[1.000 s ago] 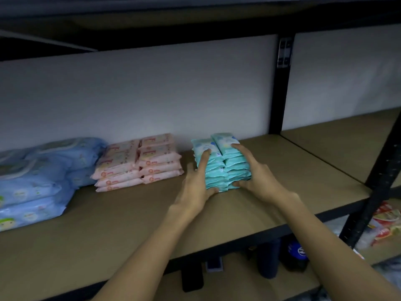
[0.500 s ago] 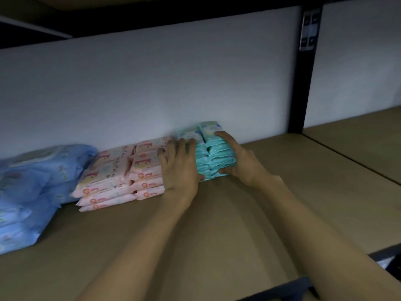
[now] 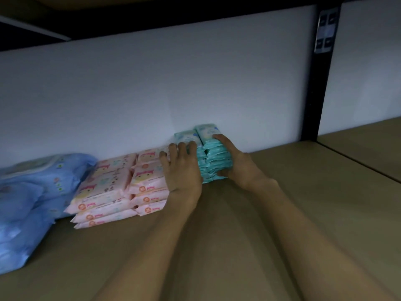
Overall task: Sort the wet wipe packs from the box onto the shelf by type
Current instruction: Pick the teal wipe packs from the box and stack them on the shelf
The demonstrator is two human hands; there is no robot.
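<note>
Two hands are clamped on the teal packs (image 3: 213, 157), a double stack sitting at the back of the shelf (image 3: 282, 213) against the white wall (image 3: 173, 83). Left hand (image 3: 181, 170) lies over the stack's left side, fingers reaching up top; right hand (image 3: 235, 164) curls around the right side. Pink packs (image 3: 121, 187) sit just beside on the left, then blue packs (image 3: 32, 198) further left. Black post (image 3: 319, 83) stands off to the right.
</note>
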